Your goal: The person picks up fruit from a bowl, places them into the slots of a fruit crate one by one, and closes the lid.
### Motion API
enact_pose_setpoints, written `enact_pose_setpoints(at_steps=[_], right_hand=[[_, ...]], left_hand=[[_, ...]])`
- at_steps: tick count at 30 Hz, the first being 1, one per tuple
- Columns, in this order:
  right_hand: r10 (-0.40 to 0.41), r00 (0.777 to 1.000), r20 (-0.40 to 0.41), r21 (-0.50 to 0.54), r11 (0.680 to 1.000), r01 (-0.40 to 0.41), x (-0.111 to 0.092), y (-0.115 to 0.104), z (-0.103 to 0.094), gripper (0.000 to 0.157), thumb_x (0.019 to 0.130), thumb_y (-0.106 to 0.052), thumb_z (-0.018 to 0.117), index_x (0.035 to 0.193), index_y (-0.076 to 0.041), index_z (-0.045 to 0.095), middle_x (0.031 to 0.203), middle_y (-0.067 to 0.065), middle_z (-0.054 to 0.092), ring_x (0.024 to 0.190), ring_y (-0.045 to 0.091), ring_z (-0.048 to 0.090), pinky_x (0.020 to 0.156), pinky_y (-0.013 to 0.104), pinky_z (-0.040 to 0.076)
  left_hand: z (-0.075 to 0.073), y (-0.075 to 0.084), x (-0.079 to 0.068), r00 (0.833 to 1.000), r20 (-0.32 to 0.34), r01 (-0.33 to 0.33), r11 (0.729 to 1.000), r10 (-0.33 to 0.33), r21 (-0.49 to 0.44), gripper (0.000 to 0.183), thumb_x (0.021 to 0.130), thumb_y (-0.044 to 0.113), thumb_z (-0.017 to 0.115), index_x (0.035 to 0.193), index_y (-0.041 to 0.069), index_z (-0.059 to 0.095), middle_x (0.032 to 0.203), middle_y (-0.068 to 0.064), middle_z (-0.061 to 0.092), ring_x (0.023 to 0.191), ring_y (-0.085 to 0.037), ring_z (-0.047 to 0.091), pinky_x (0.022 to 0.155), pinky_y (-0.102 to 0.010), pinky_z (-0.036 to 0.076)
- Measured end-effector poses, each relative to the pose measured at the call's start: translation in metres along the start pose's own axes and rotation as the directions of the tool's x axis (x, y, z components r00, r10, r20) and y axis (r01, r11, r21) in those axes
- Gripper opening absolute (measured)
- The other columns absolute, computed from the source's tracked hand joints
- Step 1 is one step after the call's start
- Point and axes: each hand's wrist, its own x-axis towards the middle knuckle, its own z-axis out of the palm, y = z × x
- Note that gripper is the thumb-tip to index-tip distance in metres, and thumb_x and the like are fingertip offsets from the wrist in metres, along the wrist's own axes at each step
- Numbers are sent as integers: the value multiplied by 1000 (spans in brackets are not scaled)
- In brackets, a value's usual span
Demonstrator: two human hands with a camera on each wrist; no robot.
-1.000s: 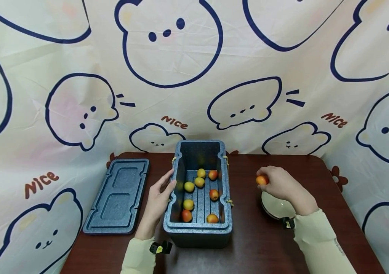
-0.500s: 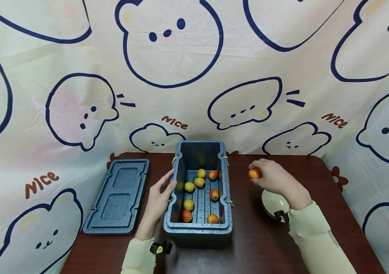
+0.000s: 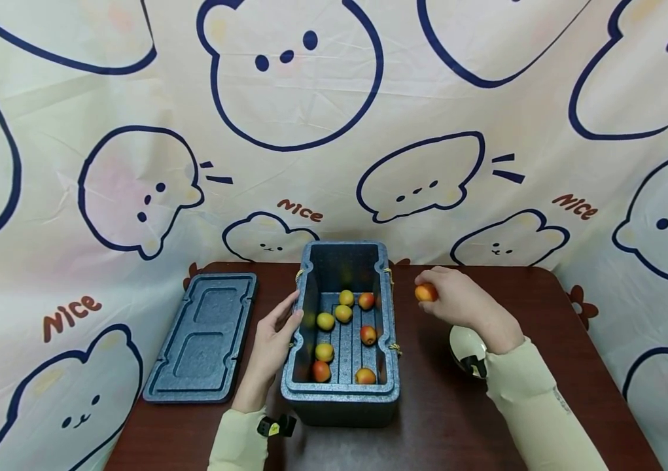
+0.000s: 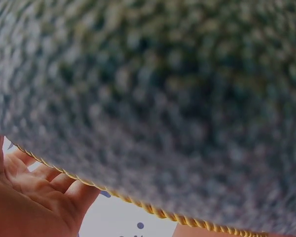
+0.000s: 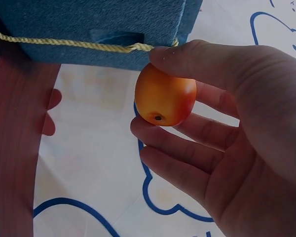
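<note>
In the head view, a speckled blue-grey foam box (image 3: 339,394) stands lidless mid-table, with several small yellow apples (image 3: 324,352) and red-orange apples (image 3: 368,335) on its ribbed floor. My left hand (image 3: 271,343) rests against the box's left side, thumb up at the rim. In the left wrist view its fingers (image 4: 81,195) lie relaxed beside the box wall and a twisted gold cord (image 4: 133,201). My right hand (image 3: 468,301) holds a red-orange apple (image 5: 165,96) off the table, right of the box. The thumb presses it from above, fingertips below, in the right wrist view.
The matching foam lid (image 3: 201,356) lies flat on the dark wood table (image 3: 422,418), left of the box. A pale bowl (image 3: 466,341) sits beneath my right wrist, partly covered by it. A cartoon-printed cloth (image 3: 334,183) hangs behind the table.
My right hand has carried the apple leftward and slightly up in the view, away from the bowl and closer to the box. The left hand and the box have stayed put.
</note>
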Motion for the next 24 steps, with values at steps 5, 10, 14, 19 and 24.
enact_pose_setpoints(at_steps=[5, 10, 14, 19, 24], right_hand=[[-12, 1000, 7, -10, 1000, 12, 5, -8, -3, 36, 89, -17, 76, 123, -7, 67, 116, 10, 65, 94, 25, 59, 88, 45, 54], [-29, 1000, 13, -17, 999, 29, 9, -16, -6, 37, 90, -18, 76, 124, -7, 67, 118, 10, 66, 94, 25, 59, 89, 46, 55], [-39, 999, 15, -18, 999, 39, 11, -21, -7, 36, 89, -17, 77, 123, -7, 67, 117, 10, 66, 94, 26, 60, 89, 45, 55], [-35, 999, 25, -7, 999, 35, 14, -26, -8, 37, 90, -16, 77, 124, -8, 67, 116, 11, 66, 93, 26, 60, 89, 45, 55], [-45, 998, 37, 4, 999, 45, 16, -29, -7, 35, 90, -16, 76, 123, -9, 67, 113, 11, 65, 91, 24, 59, 85, 42, 56]], left_hand=[[0, 1, 0, 1000, 1, 2, 1000, -2, -1, 45, 105, 23, 58, 148, 13, 53, 147, -14, 53, 129, -30, 55, 92, -19, 47], [1, 0, 0, 1000, -4, 11, 1000, -11, 6, 45, 105, 24, 58, 148, 14, 53, 147, -13, 53, 129, -28, 54, 93, -19, 46], [1, 0, -1, 1000, -4, 20, 1000, -20, 10, 45, 105, 25, 58, 148, 15, 53, 147, -12, 54, 128, -28, 55, 93, -19, 46], [1, 0, -1, 1000, -4, 20, 1000, -20, 12, 45, 105, 25, 57, 148, 15, 53, 148, -12, 53, 129, -28, 55, 94, -19, 46], [0, 1, -1, 1000, -2, 21, 1000, -21, 10, 45, 105, 25, 57, 148, 16, 53, 149, -11, 52, 130, -28, 54, 94, -19, 46]])
